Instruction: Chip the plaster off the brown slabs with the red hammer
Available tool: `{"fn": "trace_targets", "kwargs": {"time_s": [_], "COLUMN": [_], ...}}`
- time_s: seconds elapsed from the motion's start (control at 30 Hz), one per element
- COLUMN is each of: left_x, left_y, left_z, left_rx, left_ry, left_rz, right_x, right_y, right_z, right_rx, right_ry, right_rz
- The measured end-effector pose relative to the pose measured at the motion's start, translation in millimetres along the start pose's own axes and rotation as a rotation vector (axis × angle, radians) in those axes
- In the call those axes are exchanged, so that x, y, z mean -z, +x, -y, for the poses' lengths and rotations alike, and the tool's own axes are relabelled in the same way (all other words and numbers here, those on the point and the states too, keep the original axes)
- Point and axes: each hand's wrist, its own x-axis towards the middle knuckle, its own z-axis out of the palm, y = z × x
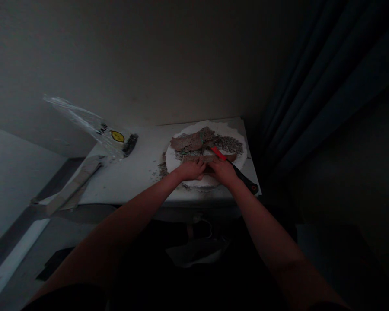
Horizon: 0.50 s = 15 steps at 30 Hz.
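My left hand and my right hand are side by side at the front of a white round board with a ragged edge. Both have their fingers curled over a long, flat brown piece, perhaps cardboard; the dimness hides its exact material. Behind it lies a larger rough brown piece with some green on it. Grey-brown crumbs are heaped at the board's right. A tool with a red end and a black handle lies slanted beside my right hand, partly behind it.
The board stands on a white table against a wall. A clear plastic bag with a yellow label and dark contents stands at the left back. Long cardboard pieces lie at the table's left edge. A dark curtain hangs at right.
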Motion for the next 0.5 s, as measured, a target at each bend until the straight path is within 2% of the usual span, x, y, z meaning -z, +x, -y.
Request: {"fn": "trace_targets", "kwargs": {"time_s": [0.33,0.5], "left_x": [-4.7,-1.4], "left_y": [1.8,2.6], "left_z": [3.6,3.2], "left_rx": [-0.032,-0.054], "left_ry": [-0.015,0.052], "left_rz": [-0.022,-0.014], "right_x": [1.8,1.4], "right_y": [-0.8,-0.8], "right_z": [1.2,2.2], "right_rx": [-0.01,-0.021], "right_ry": [0.013,0.017], "right_rz": [-0.008,-0.013]}}
